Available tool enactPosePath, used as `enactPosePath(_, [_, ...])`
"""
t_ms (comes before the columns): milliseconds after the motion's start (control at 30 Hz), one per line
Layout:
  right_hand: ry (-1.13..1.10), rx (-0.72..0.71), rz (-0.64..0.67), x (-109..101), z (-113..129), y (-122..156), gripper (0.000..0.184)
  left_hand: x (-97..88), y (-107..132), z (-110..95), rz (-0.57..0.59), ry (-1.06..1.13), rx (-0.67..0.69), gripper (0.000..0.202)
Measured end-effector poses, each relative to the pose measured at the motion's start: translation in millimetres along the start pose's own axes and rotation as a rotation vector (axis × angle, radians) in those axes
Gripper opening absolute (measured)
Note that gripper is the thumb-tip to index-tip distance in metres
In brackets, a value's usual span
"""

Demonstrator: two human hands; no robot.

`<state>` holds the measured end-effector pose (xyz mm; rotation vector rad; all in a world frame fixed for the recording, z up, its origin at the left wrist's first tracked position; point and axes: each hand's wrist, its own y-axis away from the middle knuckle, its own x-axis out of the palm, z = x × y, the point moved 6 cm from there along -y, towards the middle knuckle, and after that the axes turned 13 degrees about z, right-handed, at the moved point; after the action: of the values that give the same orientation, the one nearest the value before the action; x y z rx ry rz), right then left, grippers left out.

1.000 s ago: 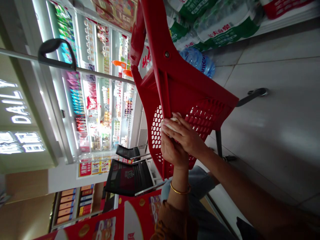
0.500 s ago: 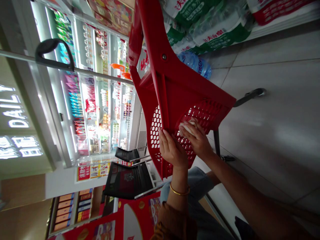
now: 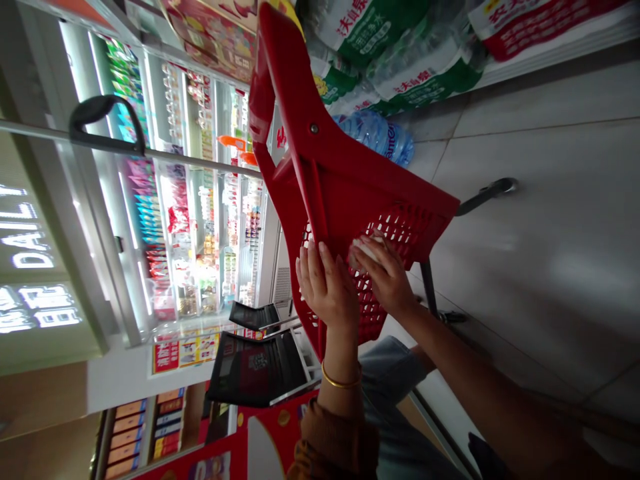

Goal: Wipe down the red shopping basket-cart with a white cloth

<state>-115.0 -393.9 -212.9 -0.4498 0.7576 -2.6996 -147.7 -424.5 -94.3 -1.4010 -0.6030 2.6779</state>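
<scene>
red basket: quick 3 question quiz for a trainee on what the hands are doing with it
1. True or false: the left hand, laid flat on the red basket, has a gold bangle at its wrist.
2. What does the right hand press against the basket's mesh wall?
A) a white cloth
B) a spray bottle
C) a price gun
3. Fill in: beyond the basket, by the tiled floor, lie shrink-wrapped packs of bottled ____.

Key: 1 true; 2 A; 3 water.
</scene>
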Motion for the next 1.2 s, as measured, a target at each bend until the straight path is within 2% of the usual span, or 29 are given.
enactPosePath(167, [0.012,-0.022,-0.017,-9,3,-30,0.057,8.3,-17,-13,0.093,0.061,0.099,0.039])
enactPosePath(300, [0.036,-0.030,0.003,-8,-3,-35,0.054,15.8,-18,-20,0.090,0.029,0.148,0.040])
enactPosePath(633, [0.073,-0.010,-0.035,-5,-12,-15,0.057,23.5,-14,-23,0.055,-0.056,0.132,0.035])
enactPosePath(800, [0.092,0.028,-0.056,-2,-24,3,0.056,25.4,-14,-23,0.024,-0.075,0.130,0.030])
enactPosePath(1033, [0.130,0.064,-0.090,0,-41,30,0.053,30.8,-15,-19,0.079,0.014,0.050,0.021])
enactPosePath(1200, [0.158,0.126,-0.050,3,-58,46,0.046,29.1,-14,-21,0.002,-0.030,0.065,0.018])
